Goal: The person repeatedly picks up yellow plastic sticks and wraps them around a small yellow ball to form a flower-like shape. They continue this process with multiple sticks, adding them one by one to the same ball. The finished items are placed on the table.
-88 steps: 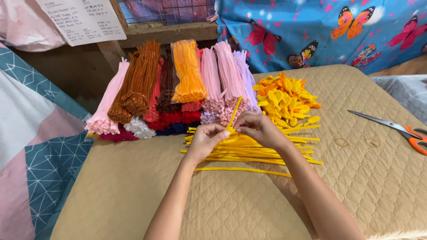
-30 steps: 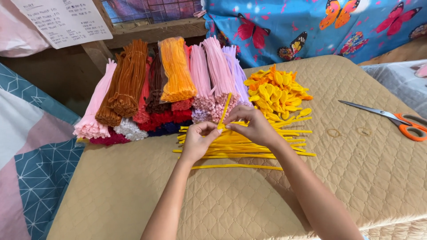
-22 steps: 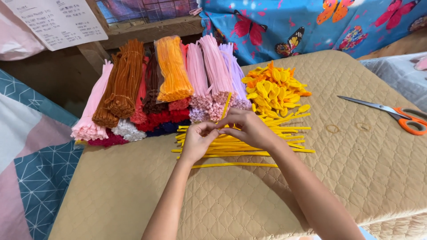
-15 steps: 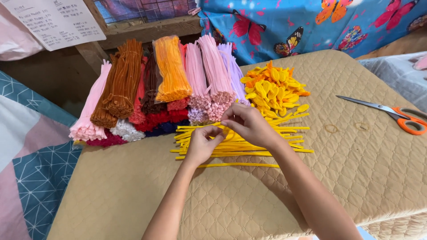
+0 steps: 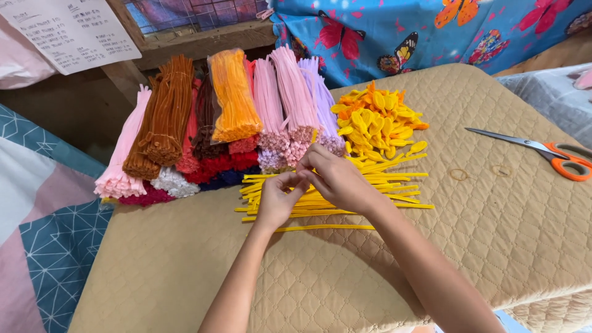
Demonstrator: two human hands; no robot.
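Two hands: both working together above the pile of yellow pipe cleaners [image 5: 370,191], fingertips meeting
Left hand [image 5: 277,200]: grip narrow, thumb and fingers pinching toward the right hand; what sits between the tips is too small to tell
Right hand [image 5: 336,179]: grip curled narrow, fingers bending in over the left fingertips; held item hidden, cannot tell
Yellow pipe cleaners: lying flat in a loose stack on the quilted beige pad [image 5: 524,246], directly under both hands, one single stem [image 5: 327,227] lying apart on the near side
Yellow petals [image 5: 379,120]: heaping behind the yellow stack, right of the bundles, some orange ones mixed in
Bundles: lying side by side at the far left of the pad: pale pink bundle [image 5: 123,154], brown bundle [image 5: 163,117], orange bundle [image 5: 233,95] in clear wrap, pink bundle [image 5: 290,92], lilac bundle [image 5: 320,105]; red and white ends showing beneath
Scissors [image 5: 542,151]: orange handles, lying at the right edge, well apart from the hands
Rubber bands [image 5: 459,174]: two lying on the pad between stack and scissors
Butterfly cloth [image 5: 493,31]: blue, hanging behind the pad
Paper sheet [image 5: 68,31]: hanging top left
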